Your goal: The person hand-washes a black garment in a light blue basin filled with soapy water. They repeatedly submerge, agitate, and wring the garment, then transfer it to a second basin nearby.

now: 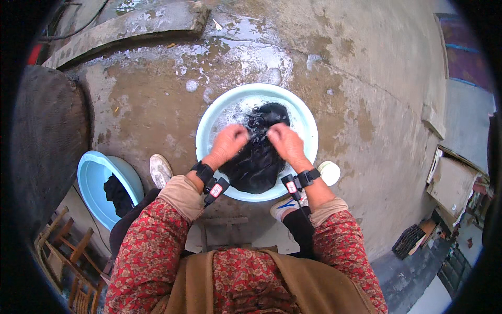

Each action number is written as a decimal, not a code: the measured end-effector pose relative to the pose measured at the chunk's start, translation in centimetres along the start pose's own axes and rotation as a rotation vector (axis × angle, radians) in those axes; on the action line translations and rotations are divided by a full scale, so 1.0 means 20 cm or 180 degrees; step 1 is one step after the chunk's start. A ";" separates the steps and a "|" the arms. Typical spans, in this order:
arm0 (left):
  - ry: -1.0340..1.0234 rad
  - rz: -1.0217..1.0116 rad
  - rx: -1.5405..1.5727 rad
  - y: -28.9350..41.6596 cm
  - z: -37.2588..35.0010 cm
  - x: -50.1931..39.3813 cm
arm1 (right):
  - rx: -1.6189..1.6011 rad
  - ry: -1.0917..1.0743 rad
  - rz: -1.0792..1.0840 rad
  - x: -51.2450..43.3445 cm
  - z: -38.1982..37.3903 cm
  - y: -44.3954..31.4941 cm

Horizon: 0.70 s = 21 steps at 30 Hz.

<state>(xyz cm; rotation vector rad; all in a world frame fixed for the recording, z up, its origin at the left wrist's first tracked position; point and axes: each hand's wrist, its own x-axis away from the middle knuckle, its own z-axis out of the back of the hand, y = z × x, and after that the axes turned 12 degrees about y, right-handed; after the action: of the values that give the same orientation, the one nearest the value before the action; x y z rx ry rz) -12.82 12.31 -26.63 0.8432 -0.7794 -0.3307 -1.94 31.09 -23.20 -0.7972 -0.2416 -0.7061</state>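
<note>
A wet black cloth garment [255, 165] lies in a round light-blue plastic basin [204, 117] with sudsy water. Over the left edge of the garment, my left hand [231, 141] has its fingers curled and somewhat blurred. On the other side, my right hand [285, 141] is also curled and blurred, with its fingertips at the cloth. Both hands are above the basin, apart from each other. Whether either one pinches the fabric does not show clearly. Each wrist wears a black strap with a small device.
At the left, a second blue basin [135, 174] holds black cloth [117, 196]. A white round container [329, 173] stands right of the washing basin. Wooden chairs [78, 251] are at lower left. Wet concrete with foam [270, 59] and a raised slab [129, 29] lie beyond.
</note>
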 end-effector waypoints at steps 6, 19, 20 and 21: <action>0.0799 0.1553 0.1664 -0.04 -0.06 -0.16 | -0.1182 0.0876 -0.0783 -0.19 -0.09 0.00; -0.0390 -0.0427 -0.0582 0.15 -0.08 0.27 | -0.0164 0.0394 0.0598 0.28 -0.12 0.00; 0.0006 -0.0897 -0.1191 0.14 -0.10 0.36 | 0.0361 0.0580 0.0874 0.36 -0.13 0.01; 0.0163 -0.1216 -0.1517 0.12 -0.12 0.42 | 0.0771 0.0499 0.0944 0.41 -0.15 0.02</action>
<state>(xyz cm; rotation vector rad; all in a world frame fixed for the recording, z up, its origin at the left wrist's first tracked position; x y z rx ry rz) -5.47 10.43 -21.71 0.5400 -0.4570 -0.7971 4.32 25.03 -21.76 -0.5285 -0.0621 -0.4458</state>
